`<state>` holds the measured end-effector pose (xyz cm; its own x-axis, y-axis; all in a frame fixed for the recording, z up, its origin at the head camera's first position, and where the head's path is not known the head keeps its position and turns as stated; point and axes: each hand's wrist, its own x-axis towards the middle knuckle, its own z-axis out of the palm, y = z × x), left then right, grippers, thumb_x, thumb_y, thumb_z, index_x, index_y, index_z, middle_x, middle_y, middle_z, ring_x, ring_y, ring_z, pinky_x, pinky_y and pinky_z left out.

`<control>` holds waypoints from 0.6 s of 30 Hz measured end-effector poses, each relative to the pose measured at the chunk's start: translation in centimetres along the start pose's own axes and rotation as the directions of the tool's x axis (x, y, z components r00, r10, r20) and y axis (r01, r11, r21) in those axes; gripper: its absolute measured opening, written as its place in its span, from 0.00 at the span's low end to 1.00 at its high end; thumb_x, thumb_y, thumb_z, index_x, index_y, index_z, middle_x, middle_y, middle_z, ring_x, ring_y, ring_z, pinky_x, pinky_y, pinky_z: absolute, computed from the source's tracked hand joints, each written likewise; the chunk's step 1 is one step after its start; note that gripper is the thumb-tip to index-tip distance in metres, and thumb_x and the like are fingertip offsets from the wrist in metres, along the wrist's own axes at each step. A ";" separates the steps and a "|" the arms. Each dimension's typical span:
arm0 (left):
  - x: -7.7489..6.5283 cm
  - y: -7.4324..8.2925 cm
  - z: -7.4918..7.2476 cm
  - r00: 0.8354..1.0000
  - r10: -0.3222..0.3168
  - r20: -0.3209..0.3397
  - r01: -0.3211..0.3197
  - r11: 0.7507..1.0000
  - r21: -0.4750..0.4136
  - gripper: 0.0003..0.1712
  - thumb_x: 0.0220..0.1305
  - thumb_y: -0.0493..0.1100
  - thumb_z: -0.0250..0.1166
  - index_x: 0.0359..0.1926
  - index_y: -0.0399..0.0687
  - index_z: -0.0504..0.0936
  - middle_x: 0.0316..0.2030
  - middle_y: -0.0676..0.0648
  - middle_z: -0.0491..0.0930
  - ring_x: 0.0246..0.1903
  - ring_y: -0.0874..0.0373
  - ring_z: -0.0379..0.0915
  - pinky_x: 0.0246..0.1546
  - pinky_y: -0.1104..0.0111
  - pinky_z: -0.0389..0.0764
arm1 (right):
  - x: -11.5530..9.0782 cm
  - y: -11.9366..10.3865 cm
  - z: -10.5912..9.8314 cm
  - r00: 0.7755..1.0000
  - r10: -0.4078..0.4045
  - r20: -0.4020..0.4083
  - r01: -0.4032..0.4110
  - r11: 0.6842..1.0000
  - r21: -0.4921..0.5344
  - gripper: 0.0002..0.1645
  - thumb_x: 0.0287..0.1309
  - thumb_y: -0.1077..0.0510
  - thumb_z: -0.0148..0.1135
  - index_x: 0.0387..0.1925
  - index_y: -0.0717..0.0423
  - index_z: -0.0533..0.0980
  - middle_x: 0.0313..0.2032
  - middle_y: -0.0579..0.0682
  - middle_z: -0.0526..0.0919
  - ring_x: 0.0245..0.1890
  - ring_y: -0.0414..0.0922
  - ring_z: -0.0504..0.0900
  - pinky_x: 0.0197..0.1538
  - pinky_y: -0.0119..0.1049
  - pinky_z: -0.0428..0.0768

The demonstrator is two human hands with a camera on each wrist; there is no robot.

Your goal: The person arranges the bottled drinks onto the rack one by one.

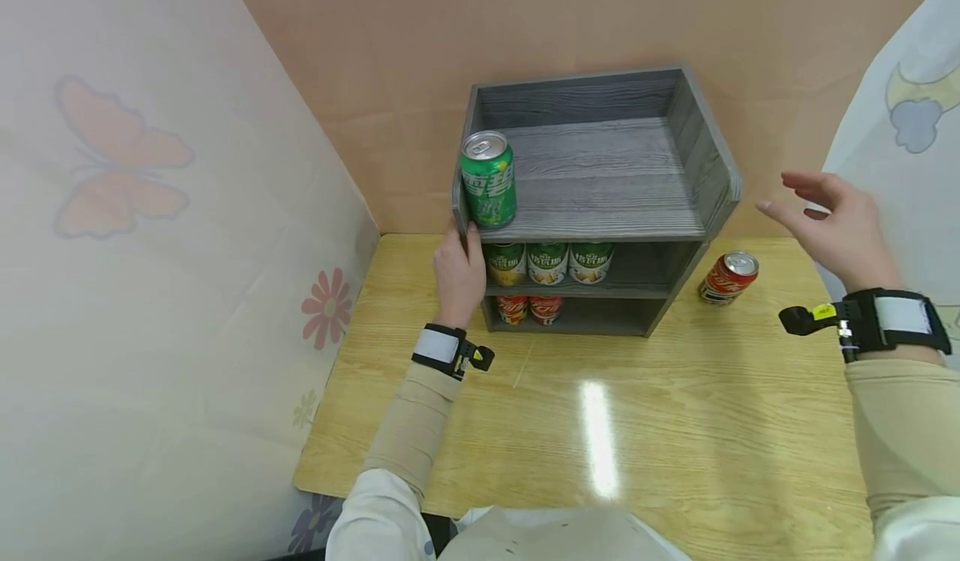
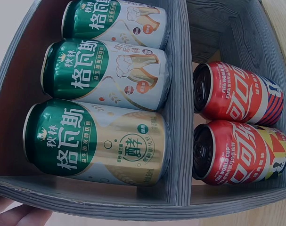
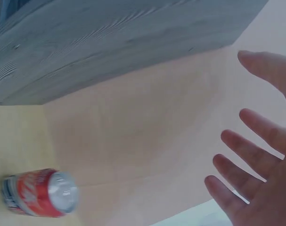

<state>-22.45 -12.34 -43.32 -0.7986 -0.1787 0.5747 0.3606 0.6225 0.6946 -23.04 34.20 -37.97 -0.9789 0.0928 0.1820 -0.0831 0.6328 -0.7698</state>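
Observation:
A grey wooden three-tier shelf point(image 1: 600, 236) stands on the table. My left hand point(image 1: 459, 273) grips its left side panel, thumb at the front edge; a bit of its fingers point(image 2: 20, 217) shows in the left wrist view. Just above that thumb, a green soda can point(image 1: 489, 182) stands at the left of the top tier. My right hand point(image 1: 847, 227) is in the air right of the shelf, fingers spread and holding nothing, as its fingers point(image 3: 249, 174) show in the right wrist view. Nearest to it is a red Coke can point(image 1: 729, 277), upright on the table.
Three green-topped drink cans point(image 2: 105, 141) stand in a row on the middle tier, from the left side. Two red cans point(image 2: 241, 153) occupy the left of the bottom tier. Patterned sheets point(image 1: 187, 294) hang left and right of the wooden table point(image 1: 675, 428), and brown paper covers the back.

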 end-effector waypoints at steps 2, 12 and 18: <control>0.0 0.0 0.0 1.000 -0.002 0.000 0.002 1.000 0.002 0.20 0.81 0.47 0.48 0.46 0.34 0.79 0.30 0.39 0.79 0.28 0.45 0.78 0.25 0.53 0.71 | 0.6 1.1 0.4 0.999 0.040 0.020 -0.040 0.999 0.013 0.39 0.67 0.42 0.63 0.75 0.43 0.65 0.73 0.47 0.67 0.72 0.46 0.62 0.69 0.37 0.61; 0.1 -0.1 0.1 1.000 0.008 0.005 -0.008 1.000 0.002 0.20 0.81 0.47 0.48 0.49 0.35 0.79 0.36 0.36 0.83 0.33 0.43 0.81 0.29 0.51 0.75 | 2.5 6.1 2.7 0.979 0.200 0.042 -0.199 0.980 -0.031 0.50 0.66 0.33 0.59 0.78 0.56 0.58 0.75 0.61 0.60 0.72 0.65 0.58 0.66 0.55 0.63; 0.0 0.0 0.0 1.000 -0.009 0.006 0.009 1.000 -0.002 0.20 0.81 0.47 0.48 0.46 0.35 0.78 0.30 0.38 0.80 0.27 0.45 0.77 0.25 0.54 0.71 | 2.5 8.0 4.1 0.970 0.238 0.043 -0.237 0.971 -0.041 0.54 0.66 0.32 0.57 0.77 0.63 0.55 0.74 0.68 0.57 0.71 0.70 0.57 0.63 0.63 0.62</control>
<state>-22.47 -12.37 -43.33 -0.8044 -0.1796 0.5663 0.3545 0.6198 0.7002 -26.94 36.35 -46.22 -0.9776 0.2078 -0.0332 0.1585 0.6235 -0.7656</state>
